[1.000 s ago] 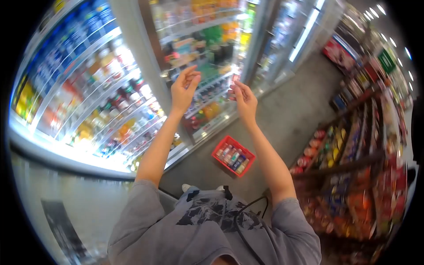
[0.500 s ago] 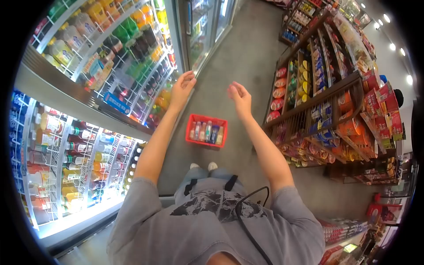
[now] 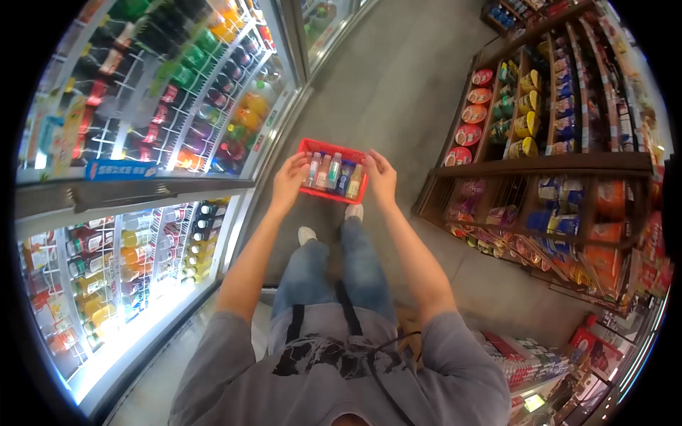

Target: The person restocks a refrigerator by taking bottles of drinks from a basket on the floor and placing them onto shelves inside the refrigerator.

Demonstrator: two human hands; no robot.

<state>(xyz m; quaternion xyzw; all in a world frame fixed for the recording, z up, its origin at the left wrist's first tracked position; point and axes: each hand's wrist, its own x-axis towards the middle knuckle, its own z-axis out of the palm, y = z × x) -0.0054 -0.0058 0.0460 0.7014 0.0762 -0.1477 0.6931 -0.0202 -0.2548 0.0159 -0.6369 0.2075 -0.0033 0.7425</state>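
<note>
In the aisle (image 3: pixel 398 92), red rectangular basket (image 3: pixel 331 147), several bottles (image 3: pixel 334 172) inside

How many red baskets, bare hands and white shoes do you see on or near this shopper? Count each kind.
Red baskets: 1
Bare hands: 2 (left hand, right hand)
White shoes: 2
Total: 5

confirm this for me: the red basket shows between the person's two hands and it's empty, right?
Not quite: the basket isn't empty. The head view shows several bottles inside the red basket. It does show between the left hand and the right hand.
</note>
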